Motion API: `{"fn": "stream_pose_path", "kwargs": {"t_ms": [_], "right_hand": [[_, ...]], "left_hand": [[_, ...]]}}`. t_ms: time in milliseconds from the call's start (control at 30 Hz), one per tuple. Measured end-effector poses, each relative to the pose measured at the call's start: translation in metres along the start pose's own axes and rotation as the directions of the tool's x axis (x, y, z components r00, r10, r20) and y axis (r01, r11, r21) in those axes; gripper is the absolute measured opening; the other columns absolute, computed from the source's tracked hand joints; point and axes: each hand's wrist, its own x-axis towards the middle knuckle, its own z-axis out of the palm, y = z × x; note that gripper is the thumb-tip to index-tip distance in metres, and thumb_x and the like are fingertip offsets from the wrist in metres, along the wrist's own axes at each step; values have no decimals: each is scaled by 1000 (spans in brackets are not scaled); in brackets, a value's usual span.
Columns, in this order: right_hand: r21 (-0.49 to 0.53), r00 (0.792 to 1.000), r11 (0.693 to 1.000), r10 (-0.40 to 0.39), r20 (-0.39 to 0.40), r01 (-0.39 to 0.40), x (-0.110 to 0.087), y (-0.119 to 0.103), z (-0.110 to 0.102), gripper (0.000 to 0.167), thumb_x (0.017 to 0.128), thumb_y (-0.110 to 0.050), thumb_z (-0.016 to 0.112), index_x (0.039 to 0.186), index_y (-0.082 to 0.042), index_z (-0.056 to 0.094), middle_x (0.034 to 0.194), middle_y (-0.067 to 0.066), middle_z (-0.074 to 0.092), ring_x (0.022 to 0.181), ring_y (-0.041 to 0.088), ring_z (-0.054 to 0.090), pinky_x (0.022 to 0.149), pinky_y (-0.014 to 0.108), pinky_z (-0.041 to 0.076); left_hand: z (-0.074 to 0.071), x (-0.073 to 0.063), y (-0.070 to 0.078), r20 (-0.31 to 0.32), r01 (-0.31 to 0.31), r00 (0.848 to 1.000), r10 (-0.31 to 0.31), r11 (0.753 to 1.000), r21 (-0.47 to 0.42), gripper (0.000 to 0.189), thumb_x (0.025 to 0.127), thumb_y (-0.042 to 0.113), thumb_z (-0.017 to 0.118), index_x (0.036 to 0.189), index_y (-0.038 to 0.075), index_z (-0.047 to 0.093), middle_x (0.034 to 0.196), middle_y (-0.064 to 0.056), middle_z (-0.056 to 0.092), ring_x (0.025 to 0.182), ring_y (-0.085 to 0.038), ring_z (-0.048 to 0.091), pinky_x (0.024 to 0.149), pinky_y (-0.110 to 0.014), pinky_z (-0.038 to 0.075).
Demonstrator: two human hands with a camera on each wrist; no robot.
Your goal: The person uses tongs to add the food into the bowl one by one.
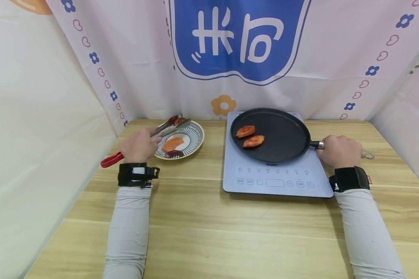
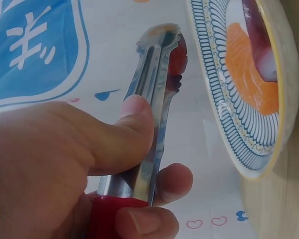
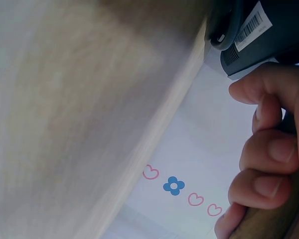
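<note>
My left hand (image 1: 138, 146) grips a pair of metal tongs (image 2: 152, 74) with a red handle, thumb pressing on one arm. A dark red piece of food (image 2: 177, 60) shows between the tong tips, partly hidden; it is over the far side of a patterned plate (image 1: 199, 141). An orange slice with pale lines (image 2: 249, 69) and a dark red piece (image 2: 259, 42) lie on that plate. My right hand (image 1: 340, 150) curls round the handle of a flat black pan (image 1: 283, 135). Two reddish-brown pieces resembling chicken wings, a rear one (image 1: 245, 131) and a front one (image 1: 253, 141), lie at the pan's left.
Beneath the pan is a pale induction cooker (image 1: 235, 168) with touch buttons along its front. Everything stands on a wooden table (image 1: 202, 221). A printed cloth (image 1: 139, 69) hangs behind the table, with pale cloth at both sides.
</note>
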Motion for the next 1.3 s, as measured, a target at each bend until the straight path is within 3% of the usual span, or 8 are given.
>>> {"fn": "stream_pose_path", "kwargs": {"t_ms": [167, 733, 967, 1300], "right_hand": [[-3, 1000, 1000, 2, 10, -2, 0, 0, -1, 28, 87, -22, 73, 65, -7, 66, 58, 8, 53, 57, 32, 49, 53, 45, 35], [-3, 1000, 1000, 3, 3, -3, -1, -1, 0, 31, 87, -20, 72, 60, -9, 62, 57, 7, 51, 57, 31, 49, 53, 43, 34], [-5, 1000, 1000, -6, 0, 6, 0, -1, 0, 31, 87, -20, 73, 60, -9, 62, 56, 6, 50, 56, 30, 49, 53, 42, 33], [-14, 1000, 1000, -3, 0, 3, -1, 0, 1, 34, 87, -20, 72, 57, -11, 57, 55, 5, 48, 56, 29, 47, 52, 41, 31]], "left_hand": [[-1, -1, 3, -3, 4, 1000, -4, 1000, -3, 55, 106, 44, 60, 155, 19, 54, 113, -18, 68, 88, -37, 57, 70, -41, 36], [-7, -5, 12, -5, -48, 999, 47, 999, -11, 56, 106, 43, 62, 157, 23, 52, 114, -18, 68, 84, -35, 55, 67, -40, 35], [-10, -9, 16, -2, -40, 999, 40, 999, -8, 57, 105, 44, 63, 157, 22, 52, 95, -16, 63, 79, -33, 54, 64, -38, 35], [-16, -15, 25, -29, -69, 997, 69, 998, -6, 57, 104, 42, 66, 156, 24, 53, 114, -18, 66, 85, -36, 56, 63, -39, 36]]}}
